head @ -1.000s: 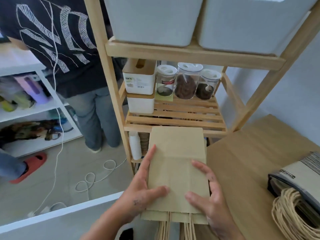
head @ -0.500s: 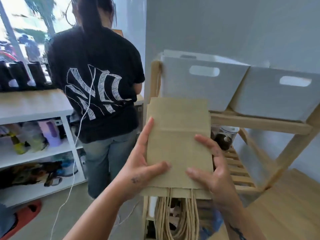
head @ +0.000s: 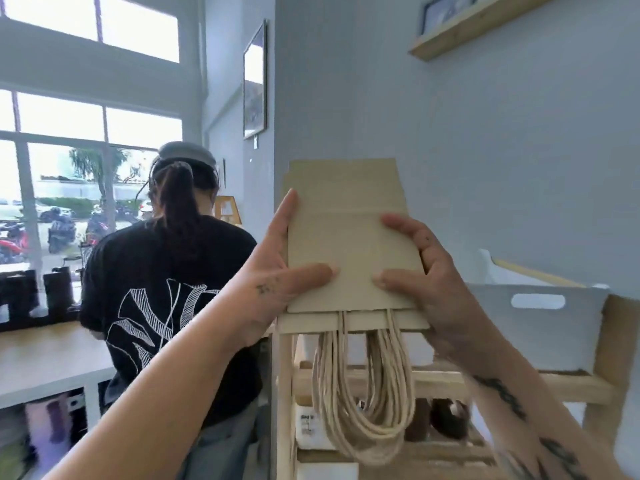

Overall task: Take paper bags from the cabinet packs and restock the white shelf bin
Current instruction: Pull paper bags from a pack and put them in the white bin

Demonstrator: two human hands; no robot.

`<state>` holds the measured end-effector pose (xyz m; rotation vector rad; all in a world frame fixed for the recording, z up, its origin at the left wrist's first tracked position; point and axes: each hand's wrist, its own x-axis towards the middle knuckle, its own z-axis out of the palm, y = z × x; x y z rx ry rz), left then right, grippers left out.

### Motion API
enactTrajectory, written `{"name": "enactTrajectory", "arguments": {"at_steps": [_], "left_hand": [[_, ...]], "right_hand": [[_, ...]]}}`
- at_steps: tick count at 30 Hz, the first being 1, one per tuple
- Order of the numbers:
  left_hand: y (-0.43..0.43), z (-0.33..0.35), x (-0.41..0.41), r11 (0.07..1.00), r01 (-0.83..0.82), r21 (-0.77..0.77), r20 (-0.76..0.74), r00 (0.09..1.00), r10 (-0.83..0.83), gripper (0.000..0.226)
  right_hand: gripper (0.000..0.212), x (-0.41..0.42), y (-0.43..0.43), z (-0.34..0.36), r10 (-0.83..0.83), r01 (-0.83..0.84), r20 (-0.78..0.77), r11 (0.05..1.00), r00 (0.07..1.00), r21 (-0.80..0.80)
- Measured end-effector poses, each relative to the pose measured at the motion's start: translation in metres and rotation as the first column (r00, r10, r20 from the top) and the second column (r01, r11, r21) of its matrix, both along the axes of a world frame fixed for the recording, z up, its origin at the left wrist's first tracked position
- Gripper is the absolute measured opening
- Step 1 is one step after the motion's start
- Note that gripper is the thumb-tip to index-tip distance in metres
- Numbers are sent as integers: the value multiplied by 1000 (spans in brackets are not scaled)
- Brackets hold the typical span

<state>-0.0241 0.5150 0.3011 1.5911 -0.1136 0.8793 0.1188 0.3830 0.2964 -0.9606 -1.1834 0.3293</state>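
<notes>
A flat stack of brown paper bags (head: pixel 349 237) is held up in front of me, above the top of the wooden shelf, its twine handles (head: pixel 363 396) hanging down in loops. My left hand (head: pixel 277 271) grips the stack's left edge, thumb across the front. My right hand (head: pixel 422 275) grips the right edge, thumb on the front. A white shelf bin (head: pixel 540 327) with a handle slot sits on the top shelf, right of the bags. Another white bin (head: pixel 401 344) is mostly hidden behind the bags.
A person in a black printed shirt (head: pixel 166 306) stands close on the left, back to me, at a white counter (head: pixel 41 355). The wooden shelf frame (head: pixel 285 393) holds jars and a white box on the lower level. A grey wall is behind.
Both hands have lifted the bag stack from the shelf's middle level to above the top bins, and my view has tilted upward.
</notes>
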Motion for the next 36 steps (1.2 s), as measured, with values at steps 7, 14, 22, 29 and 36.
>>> {"name": "enactTrajectory", "arguments": {"at_steps": [7,14,22,29,36], "left_hand": [[37,55,72,997,32,-73,-87,995,-38,96],[82,77,132,995,10,-101,-168,985,-27,95],[153,52,184,979,13,-203,-368,925,-89,109],[178,30,205,950,111,-293,-596,756,-272,113],[190,8,222,963,143,-228,-800,536,-269,116]], "right_hand": [[50,77,41,53,72,-80,-99,994,992,-80],[57,143,84,76,90,-107,-84,968,992,-228],[79,208,140,68,178,-132,13,776,984,-616],[95,244,154,48,325,-222,-45,531,944,-818],[111,250,163,38,346,-164,-45,325,937,-931]]}}
